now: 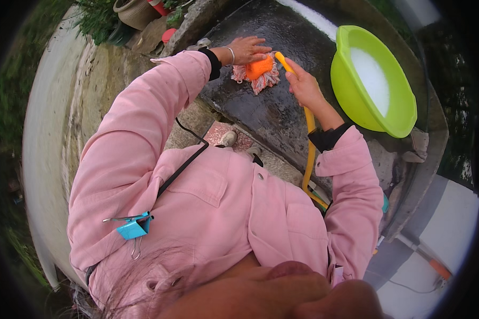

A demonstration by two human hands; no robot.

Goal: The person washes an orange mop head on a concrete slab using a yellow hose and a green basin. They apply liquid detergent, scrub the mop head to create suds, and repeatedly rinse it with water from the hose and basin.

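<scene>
My right hand [305,84] grips a yellow hose [310,147] close to its end, which points at an orange and white string mop head [265,81]. The mop head has an orange centre and lies on a wet, dark stone slab [239,101]. My left hand [248,50], with a bracelet at the wrist, is stretched flat over the mop head's far edge. Its fingertips come close to the hose end. Whether the palm presses on the mop head is hidden. No water stream can be made out at the hose end.
A lime-green basin [341,85] holding white foam or suds stands at the right of the slab. White foam [311,16] lines the slab's far side. Potted plants [133,14] and a red lid [168,35] are at upper left. A grey cloth [417,145] hangs near the basin.
</scene>
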